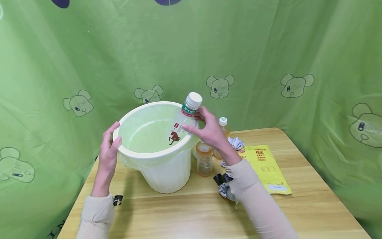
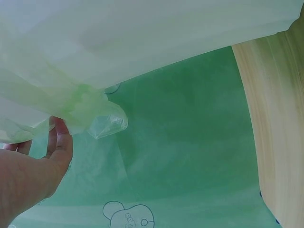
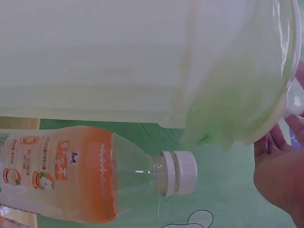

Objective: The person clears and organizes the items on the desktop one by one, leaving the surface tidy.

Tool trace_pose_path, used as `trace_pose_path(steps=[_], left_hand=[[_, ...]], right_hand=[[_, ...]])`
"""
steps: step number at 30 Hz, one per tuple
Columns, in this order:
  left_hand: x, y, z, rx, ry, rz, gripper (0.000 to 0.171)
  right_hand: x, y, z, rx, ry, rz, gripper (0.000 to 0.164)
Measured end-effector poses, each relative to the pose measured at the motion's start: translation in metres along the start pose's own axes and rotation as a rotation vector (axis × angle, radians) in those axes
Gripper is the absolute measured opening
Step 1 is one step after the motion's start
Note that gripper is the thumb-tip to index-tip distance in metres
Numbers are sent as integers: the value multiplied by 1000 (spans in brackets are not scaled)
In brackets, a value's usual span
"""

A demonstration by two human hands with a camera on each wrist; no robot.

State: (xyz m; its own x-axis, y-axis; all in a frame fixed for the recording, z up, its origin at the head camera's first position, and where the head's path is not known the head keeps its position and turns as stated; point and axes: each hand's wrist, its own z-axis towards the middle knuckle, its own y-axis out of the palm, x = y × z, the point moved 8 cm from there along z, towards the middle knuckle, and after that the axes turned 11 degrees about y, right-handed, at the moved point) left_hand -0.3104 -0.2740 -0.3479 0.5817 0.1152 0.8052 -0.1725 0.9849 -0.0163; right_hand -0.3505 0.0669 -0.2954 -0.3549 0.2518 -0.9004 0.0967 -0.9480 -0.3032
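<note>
A white waste bin stands on the table, lined with a thin pale green bag folded over its rim. My left hand holds the bin's left rim, fingers outside. At the right rim, my right hand holds a clear plastic bottle with a white cap and a horse print, thumb against its side. The bottle tilts, cap up, its body reaching into the bin. In the right wrist view, fingers of that hand touch the rim from outside. An orange-labelled bottle stands just beside the bin.
Behind my right forearm is another orange-labelled bottle. Crumpled paper lies near it, and a second paper ball is partly under my sleeve. A flat yellow packet lies on the right of the wooden table. Green curtain surrounds the table.
</note>
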Motion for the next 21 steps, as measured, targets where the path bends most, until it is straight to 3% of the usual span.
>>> trace_pose_path(steps=[8, 21], left_hand=[[0, 1, -1, -6, 0, 0, 57], [0, 0, -1, -6, -4, 8, 56]], right_hand=[[0, 3, 1, -64, -66, 60, 65], [1, 2, 1, -60, -63, 41, 62]])
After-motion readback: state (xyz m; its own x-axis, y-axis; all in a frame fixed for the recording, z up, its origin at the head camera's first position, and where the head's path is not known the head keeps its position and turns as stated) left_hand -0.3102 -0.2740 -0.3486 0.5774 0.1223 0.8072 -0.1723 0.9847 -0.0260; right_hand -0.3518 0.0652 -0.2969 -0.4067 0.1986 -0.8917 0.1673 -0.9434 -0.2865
